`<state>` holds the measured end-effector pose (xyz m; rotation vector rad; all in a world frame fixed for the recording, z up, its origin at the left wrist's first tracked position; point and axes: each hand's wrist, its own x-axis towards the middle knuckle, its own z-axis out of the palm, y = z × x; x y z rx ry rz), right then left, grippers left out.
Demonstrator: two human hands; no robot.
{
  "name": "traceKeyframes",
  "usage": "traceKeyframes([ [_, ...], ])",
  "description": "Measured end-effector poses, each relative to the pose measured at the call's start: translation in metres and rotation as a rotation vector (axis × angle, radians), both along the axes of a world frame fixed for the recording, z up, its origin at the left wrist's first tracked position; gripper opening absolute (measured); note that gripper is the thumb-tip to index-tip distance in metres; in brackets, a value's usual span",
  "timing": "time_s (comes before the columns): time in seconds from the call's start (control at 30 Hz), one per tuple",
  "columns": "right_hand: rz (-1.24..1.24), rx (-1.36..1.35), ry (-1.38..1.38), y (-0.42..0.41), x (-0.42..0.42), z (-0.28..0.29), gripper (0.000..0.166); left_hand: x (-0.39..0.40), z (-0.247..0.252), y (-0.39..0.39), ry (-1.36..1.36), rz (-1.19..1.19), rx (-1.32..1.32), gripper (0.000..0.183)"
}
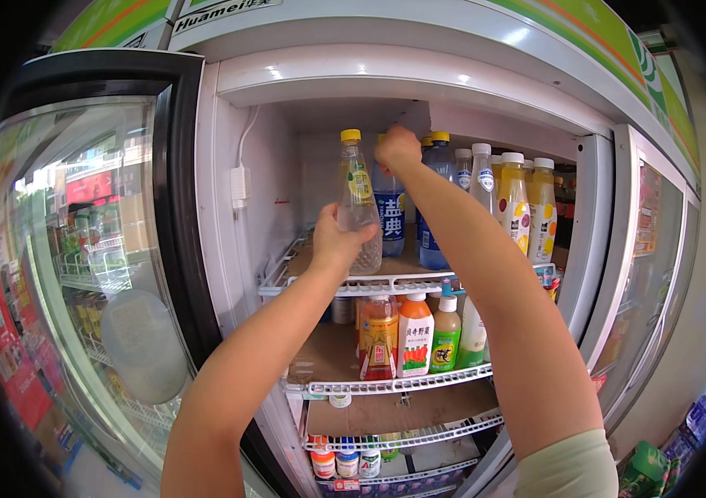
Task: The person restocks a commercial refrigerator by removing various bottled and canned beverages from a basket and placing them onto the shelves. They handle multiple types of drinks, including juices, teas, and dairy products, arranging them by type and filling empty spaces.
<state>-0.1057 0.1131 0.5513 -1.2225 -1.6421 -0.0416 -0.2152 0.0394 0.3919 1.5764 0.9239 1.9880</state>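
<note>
My left hand (pixel 343 239) is wrapped around the lower half of a clear plastic bottle (pixel 359 208) with a yellow cap and a yellow-green neck label. This bottle is upright at the front left of the top shelf (pixel 400 283) of an open drinks fridge. Deeper in, my right hand (pixel 398 149) is closed at the neck of a blue-labelled plastic bottle (pixel 390 215), just below its yellow cap; its fingertips are mostly hidden. Close by on the right, partly behind my right forearm, stands another blue bottle (pixel 440 163) with a yellow cap.
White-capped juice bottles (pixel 514 202) line the right side of the top shelf. Several drink bottles (pixel 415 336) fill the second shelf's front; small bottles (pixel 347 462) stand lower down. The open glass door (pixel 182 187) is at left, with a white cable box (pixel 240 185) on the inner wall.
</note>
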Motion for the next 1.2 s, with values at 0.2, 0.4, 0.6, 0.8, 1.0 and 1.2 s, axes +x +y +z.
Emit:
traceKeyframes([
  [0.2, -0.035, -0.095, -0.006, 0.019, -0.003, -0.003, 0.026, 0.004, 0.002, -0.003, 0.108, 0.04, -0.019, 0.071],
  [0.4, -0.017, -0.18, -0.057, 0.032, -0.004, -0.007, 0.045, 0.005, 0.005, -0.006, 0.142, 0.057, -0.057, 0.076],
  [0.6, 0.084, -0.302, 0.039, 0.016, 0.002, -0.003, 0.059, 0.005, 0.007, -0.002, 0.221, 0.078, -0.101, 0.085],
  [0.8, 0.253, 0.266, 0.133, -0.077, 0.019, -0.07, 0.048, 0.01, 0.009, -0.002, 0.293, 0.179, -0.185, 0.088],
  [1.0, 0.405, 0.005, 0.038, -0.103, 0.062, -0.158, 0.051, 0.038, 0.017, 0.015, 0.311, 0.143, -0.171, 0.073],
  [1.2, 0.35, 0.125, -0.052, -0.107, 0.077, -0.172, 0.051, 0.044, 0.027, 0.032, 0.314, -0.11, -0.403, 0.081],
])
